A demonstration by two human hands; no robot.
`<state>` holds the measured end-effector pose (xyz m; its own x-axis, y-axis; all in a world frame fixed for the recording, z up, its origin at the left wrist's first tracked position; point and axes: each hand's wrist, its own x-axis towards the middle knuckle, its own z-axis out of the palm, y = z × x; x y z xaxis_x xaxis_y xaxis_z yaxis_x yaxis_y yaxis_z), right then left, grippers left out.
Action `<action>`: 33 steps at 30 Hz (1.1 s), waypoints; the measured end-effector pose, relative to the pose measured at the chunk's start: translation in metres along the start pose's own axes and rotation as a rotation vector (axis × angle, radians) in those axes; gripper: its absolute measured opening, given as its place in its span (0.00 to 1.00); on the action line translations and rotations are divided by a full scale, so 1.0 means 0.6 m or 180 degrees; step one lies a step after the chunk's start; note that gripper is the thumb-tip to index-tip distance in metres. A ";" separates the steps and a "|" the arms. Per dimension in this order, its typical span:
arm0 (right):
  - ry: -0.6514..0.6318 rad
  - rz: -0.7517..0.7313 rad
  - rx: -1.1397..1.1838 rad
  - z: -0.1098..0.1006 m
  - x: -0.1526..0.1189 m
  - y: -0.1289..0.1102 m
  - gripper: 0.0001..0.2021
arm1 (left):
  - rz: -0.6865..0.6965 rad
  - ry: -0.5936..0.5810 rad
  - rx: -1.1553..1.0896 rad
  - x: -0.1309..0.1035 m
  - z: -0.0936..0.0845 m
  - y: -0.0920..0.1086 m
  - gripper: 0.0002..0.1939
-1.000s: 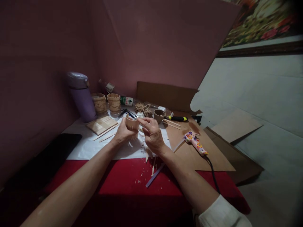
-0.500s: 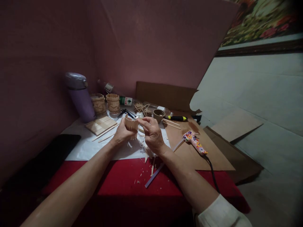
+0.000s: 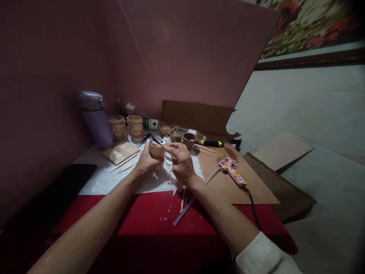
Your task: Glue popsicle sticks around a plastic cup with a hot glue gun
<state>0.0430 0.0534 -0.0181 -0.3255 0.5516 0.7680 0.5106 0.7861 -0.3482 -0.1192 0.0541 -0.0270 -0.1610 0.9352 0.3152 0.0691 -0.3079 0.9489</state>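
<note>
A small cup with thin wooden strips around its wall is wrapped in the fingers of my left hand. My right hand has curled fingers, with the index finger and thumb pinched at the cup's right rim; its palm side is hidden. Just behind the cup lie black-handled pliers and a tangle of twine. A brown bowl stands beyond my right hand. Wood scraps are scattered below that hand on a white sheet.
On cardboard at right lies a flower-patterned glue gun, its glue stick passing under my right forearm. A black-and-yellow knife is behind it. Flat wooden sticks, two decorated cups and a purple flask stand left.
The view has shifted slightly. My left hand keeps its hold on the cup, and my right fingers stay at its rim with little change.
</note>
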 end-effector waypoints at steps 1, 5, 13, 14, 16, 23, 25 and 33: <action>0.0023 -0.0004 0.0058 0.001 0.000 0.000 0.24 | -0.0008 0.0034 -0.0001 0.000 0.000 0.000 0.27; 0.0183 0.0089 0.0424 0.004 -0.001 0.002 0.27 | -0.0088 0.0201 -0.0341 -0.001 0.000 0.001 0.29; 0.0403 0.0211 0.0703 -0.016 -0.007 -0.002 0.11 | -0.0945 -0.0090 -0.1884 -0.022 0.007 0.041 0.18; 0.0374 0.0163 0.0691 -0.019 -0.008 -0.005 0.11 | -0.1107 -0.0232 -0.2002 -0.025 0.008 0.045 0.16; 0.0287 0.0044 0.0639 -0.023 -0.010 -0.010 0.11 | -0.1307 -0.0410 -0.2169 -0.030 0.009 0.051 0.12; 0.0154 -0.0176 0.0464 -0.025 -0.014 -0.011 0.14 | -0.1321 -0.0466 -0.2264 -0.040 0.017 0.062 0.11; 0.0159 -0.0147 0.0457 -0.025 -0.014 -0.009 0.15 | -0.1291 -0.0515 -0.2298 -0.041 0.017 0.062 0.13; 0.0140 -0.0090 0.0584 -0.022 -0.017 -0.007 0.15 | -0.1289 -0.0508 -0.2230 -0.042 0.016 0.057 0.15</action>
<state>0.0548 0.0410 -0.0172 -0.3006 0.5191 0.8001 0.3468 0.8410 -0.4153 -0.1034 0.0219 -0.0023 0.1040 0.9945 -0.0092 -0.6029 0.0704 0.7947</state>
